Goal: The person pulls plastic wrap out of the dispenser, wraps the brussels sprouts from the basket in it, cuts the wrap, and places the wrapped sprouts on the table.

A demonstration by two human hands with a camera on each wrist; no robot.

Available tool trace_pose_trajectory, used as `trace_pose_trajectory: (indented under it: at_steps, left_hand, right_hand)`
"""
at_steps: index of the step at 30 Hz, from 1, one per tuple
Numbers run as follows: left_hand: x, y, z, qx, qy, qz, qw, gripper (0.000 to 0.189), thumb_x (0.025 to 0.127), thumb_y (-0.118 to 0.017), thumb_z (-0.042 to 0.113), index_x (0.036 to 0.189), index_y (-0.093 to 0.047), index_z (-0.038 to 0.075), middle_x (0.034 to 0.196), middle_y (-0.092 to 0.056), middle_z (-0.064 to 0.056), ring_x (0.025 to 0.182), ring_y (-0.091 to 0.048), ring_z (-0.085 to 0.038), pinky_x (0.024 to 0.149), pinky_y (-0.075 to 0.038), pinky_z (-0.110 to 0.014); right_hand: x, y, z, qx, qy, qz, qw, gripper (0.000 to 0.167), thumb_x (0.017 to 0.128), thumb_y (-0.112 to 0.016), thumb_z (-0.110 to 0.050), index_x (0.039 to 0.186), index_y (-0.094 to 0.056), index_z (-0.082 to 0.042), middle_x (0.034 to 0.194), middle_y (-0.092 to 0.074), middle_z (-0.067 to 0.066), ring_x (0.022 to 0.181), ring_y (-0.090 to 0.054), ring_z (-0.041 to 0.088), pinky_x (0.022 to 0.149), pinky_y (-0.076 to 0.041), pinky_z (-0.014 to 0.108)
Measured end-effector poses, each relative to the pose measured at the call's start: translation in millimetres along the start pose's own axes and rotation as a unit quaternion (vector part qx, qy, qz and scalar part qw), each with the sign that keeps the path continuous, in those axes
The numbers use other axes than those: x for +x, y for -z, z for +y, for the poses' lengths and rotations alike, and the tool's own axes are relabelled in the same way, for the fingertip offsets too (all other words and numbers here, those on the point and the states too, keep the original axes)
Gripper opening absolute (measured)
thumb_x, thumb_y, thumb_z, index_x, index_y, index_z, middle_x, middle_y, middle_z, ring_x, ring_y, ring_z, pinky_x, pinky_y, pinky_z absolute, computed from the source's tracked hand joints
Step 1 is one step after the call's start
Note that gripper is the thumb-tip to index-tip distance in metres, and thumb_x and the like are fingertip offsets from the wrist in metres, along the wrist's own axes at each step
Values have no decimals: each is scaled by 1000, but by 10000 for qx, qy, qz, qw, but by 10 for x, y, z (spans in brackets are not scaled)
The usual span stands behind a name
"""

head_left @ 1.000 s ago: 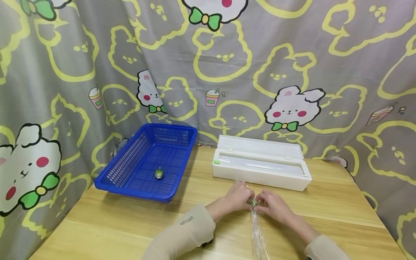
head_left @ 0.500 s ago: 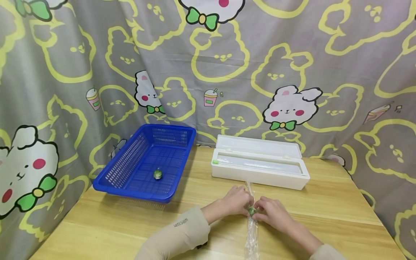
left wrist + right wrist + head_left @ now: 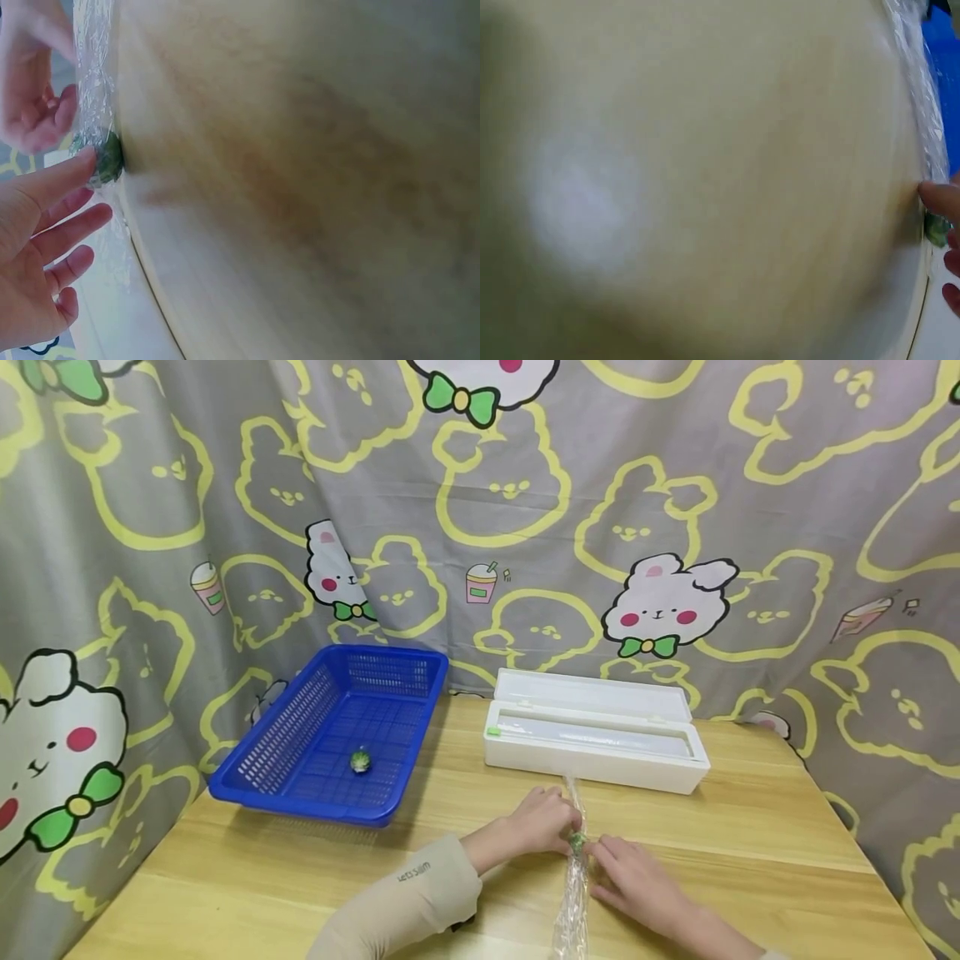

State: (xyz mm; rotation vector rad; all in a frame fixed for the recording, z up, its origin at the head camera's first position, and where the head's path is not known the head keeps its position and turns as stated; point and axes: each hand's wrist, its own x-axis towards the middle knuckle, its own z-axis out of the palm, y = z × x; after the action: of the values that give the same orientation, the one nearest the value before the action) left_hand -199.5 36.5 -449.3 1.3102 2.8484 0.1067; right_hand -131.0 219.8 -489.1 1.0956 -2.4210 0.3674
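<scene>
In the head view, a small green round vegetable, like a Brussels sprout, sits at a long crumpled strip of clear plastic wrap on the table. My left hand holds the sprout from the left; the left wrist view has the thumb against the green sprout, the other fingers loosely bent. From the right, my right hand reaches in with fingers fairly straight, tips at the wrap beside the sprout. Only part of the right hand shows in the right wrist view, partly hiding the sprout.
Behind the hands lies a long white box with its lid raised and a film roll inside. A blue basket on the left holds another green sprout. A patterned curtain hangs behind the wooden table.
The wrap now runs both behind and in front of the sprout. My right hand has loosened its pinch, its fingers straightening, and shifted nearer me. My left hand still holds the sprout.
</scene>
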Motion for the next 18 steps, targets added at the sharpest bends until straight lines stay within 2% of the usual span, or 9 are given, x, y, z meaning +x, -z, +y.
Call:
trace_pose_trajectory:
  at_steps: [3, 5, 10, 14, 18]
  left_hand:
    - [9, -10, -9, -13, 12, 7, 10000, 31, 65, -77, 39, 92, -69, 28, 94, -65, 17, 79, -45, -4, 66, -28, -17]
    - [13, -14, -11, -9, 13, 6, 10000, 31, 65, -78, 39, 92, -69, 28, 94, -65, 17, 79, -46, -4, 66, -28, -18]
    - [14, -1, -12, 39, 1, 4, 10000, 31, 64, -78, 40, 92, -69, 28, 94, -65, 17, 79, -46, -5, 65, -29, -18]
    - [15, 5, -21, -3, -69, -29, 10000, 32, 65, -77, 40, 92, -69, 28, 94, -65, 17, 77, -44, -4, 65, -28, -18]
    - [14, 0, -37, 5, -178, -46, 9998, 32, 65, -76, 41, 93, -69, 27, 94, -65, 17, 76, -43, -4, 64, -27, -17]
  right_hand:
    - [22, -32, -42, -1, 453, -47, 9990, 44, 68, -73, -32, 106, -59, -16, 95, -52, -10, 89, -53, 9, 74, -48, 35]
    - [43, -59, -61, 53, 721, -18, 9974, 39, 69, -73, -31, 104, -60, -19, 97, -53, -9, 92, -55, 12, 75, -47, 36]
    - [83, -110, -89, 173, 1148, 239, 9929, 23, 70, -70, -25, 91, -61, -26, 90, -50, -10, 84, -50, 11, 69, -42, 27]
    - [106, -125, -94, 306, 1083, 398, 9929, 8, 77, -65, -28, 85, -64, -26, 90, -50, -11, 84, -47, 8, 72, -39, 25]
    - [133, -121, -92, 618, 745, 577, 9936, 9, 82, -62, -33, 83, -65, -25, 90, -52, -12, 83, -44, 4, 73, -36, 22]
